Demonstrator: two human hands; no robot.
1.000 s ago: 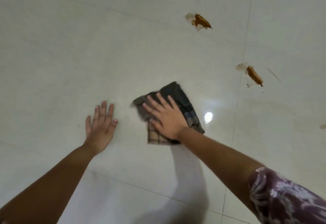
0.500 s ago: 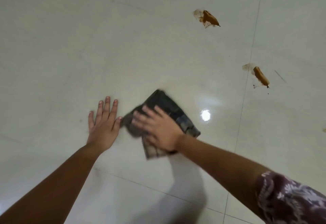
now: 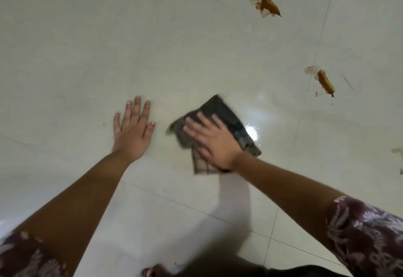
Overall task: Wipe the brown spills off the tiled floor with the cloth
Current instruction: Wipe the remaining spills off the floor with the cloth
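Currently right grip (image 3: 214, 143) presses flat, fingers straight, on cloth (image 3: 226, 111) mid-floor (image 3: 109, 36); left grip (image 3: 133, 132) open, braced beside. Risk: far spill (image 3: 269, 6) & nearer spill (image 3: 326, 82) sit well apart twd far right; unpinched cloth may bunch, smearing brown across tiles.

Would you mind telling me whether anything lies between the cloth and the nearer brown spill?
Nothing visible does: only bare tiled floor lies between the cloth, pressed under the right hand, and the nearer brown spill.
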